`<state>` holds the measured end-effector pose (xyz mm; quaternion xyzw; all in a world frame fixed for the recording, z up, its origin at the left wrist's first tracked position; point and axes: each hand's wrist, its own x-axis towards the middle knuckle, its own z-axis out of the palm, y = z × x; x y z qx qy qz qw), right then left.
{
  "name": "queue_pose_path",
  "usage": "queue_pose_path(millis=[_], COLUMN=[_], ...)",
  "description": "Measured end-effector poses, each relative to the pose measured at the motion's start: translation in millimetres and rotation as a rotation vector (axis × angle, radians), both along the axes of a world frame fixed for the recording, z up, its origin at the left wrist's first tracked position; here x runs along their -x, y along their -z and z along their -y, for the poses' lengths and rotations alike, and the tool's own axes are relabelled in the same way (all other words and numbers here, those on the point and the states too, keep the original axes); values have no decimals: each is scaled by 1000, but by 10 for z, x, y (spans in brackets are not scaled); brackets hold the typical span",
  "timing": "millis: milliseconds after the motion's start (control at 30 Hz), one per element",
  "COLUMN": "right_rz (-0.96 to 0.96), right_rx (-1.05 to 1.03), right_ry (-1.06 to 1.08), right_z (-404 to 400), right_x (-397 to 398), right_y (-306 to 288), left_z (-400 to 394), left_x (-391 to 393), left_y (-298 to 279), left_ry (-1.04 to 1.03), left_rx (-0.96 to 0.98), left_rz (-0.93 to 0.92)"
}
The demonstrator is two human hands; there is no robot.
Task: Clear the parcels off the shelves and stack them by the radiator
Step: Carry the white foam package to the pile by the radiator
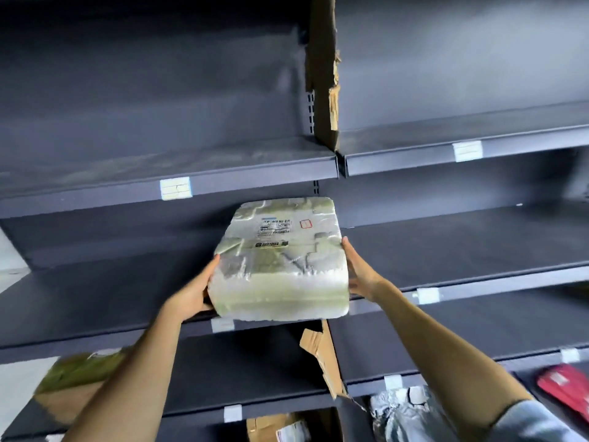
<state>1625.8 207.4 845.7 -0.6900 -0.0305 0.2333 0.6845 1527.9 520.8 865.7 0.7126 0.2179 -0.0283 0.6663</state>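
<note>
A white plastic-wrapped parcel (280, 266) with a printed label on top is held in front of the middle shelf (478, 247), at the seam between two shelf bays. My left hand (196, 291) grips its near left corner, thumb up along the side and fingers tucked underneath. My right hand (360, 272) presses flat against its right side with fingers straight. The parcel tilts slightly, its near edge overhanging the shelf lip.
Dark grey metal shelving fills the view, with white tags on the lips. A torn cardboard divider (322, 74) stands upright above, another torn piece (322, 355) below. Lower shelves hold a green-brown parcel (79, 378), a silver bag (398, 413), a red parcel (564, 390) and a cardboard box (274, 425).
</note>
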Motion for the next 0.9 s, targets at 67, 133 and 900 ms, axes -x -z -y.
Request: queue_pose_path(millis=[67,133,900], right_rz=[28,19,-256], right_rx=[-56,-147,-158], right_ry=[60,108,1289], right_z=[327,702,6868], right_x=[184,397,4440], right_y=[32,84,841], left_z=[309,652,8138], left_x=[-34,-38,693], left_y=[35,85,1103], left_ry=[82,161,1284], left_rx=[15,24,232], left_rz=[35,51,-402])
